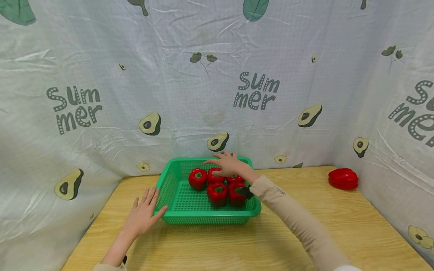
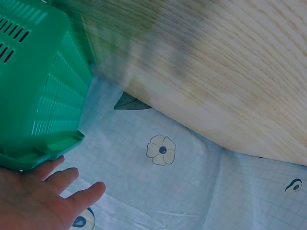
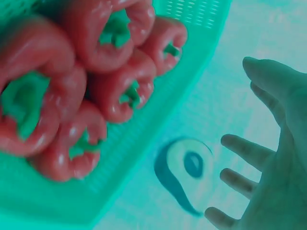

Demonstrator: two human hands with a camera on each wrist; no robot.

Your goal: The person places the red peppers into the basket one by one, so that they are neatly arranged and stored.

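Several red bell peppers (image 1: pixel 217 194) stand stem-up in a green plastic basket (image 1: pixel 210 213), bunched toward its middle and right side. My left hand (image 1: pixel 144 212) rests on the basket's left rim with the fingers straight; the left wrist view shows the same hand (image 2: pixel 43 196) against the rim. Over the peppers at the back of the basket hovers my right hand (image 1: pixel 228 165), fingers spread and holding nothing. In the right wrist view that hand (image 3: pixel 268 143) is beside the basket wall, apart from the peppers (image 3: pixel 127 91). It partly hides the back peppers in the head view.
One more red bell pepper (image 1: pixel 343 178) lies on its side at the table's far right. The wooden table (image 1: pixel 305 210) is bounded behind and at both sides by a printed white cloth (image 1: pixel 190 94), close behind the basket.
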